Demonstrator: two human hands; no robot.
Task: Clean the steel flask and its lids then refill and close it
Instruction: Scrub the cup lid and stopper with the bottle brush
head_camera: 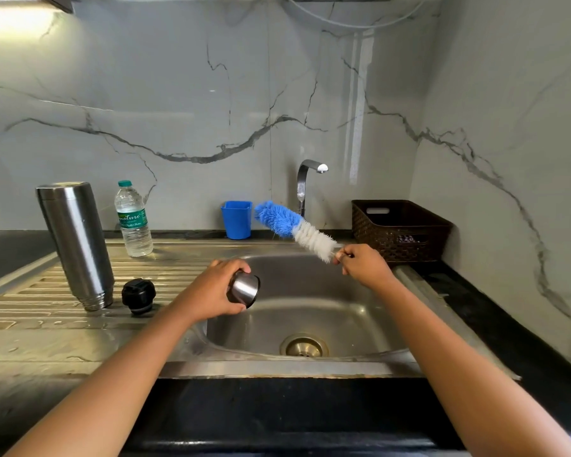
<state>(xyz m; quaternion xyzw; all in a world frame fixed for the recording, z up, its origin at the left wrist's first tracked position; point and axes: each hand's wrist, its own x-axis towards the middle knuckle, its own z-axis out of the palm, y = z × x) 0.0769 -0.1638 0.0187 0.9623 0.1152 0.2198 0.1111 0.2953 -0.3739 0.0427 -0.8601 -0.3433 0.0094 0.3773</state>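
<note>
Left hand (211, 291) wraps round the steel cup lid (244, 289), fingers curled over its top, held over the near-left part of the sink (327, 308) basin. Right hand (365, 263) pinches the thin handle of the bottle brush (294, 229) above the basin's far-right edge. Bristle head points up & left: white bristles next to the hand, blue at the tip, which shows in front of the blue cup (236, 219). Brush & lid are apart, w/ open space over the basin btw them.

Steel flask (75, 245) stands neck-down on the ribbed drainboard (30, 311), left of the basin & near its wet front edge. Black stopper lid (138, 295) sits just right of the flask, not touching. Water bottle (133, 219) is farther back, green cap, label reads "nature"; smaller print unreadable.

Tap (305, 183) rises at the far rim, spout over the basin. Brown woven basket (399, 229) sits far right on the dark tabletop (524, 351), against the wall corner; contents can't be made out. Drain (304, 346) lies near-centre in the basin.
</note>
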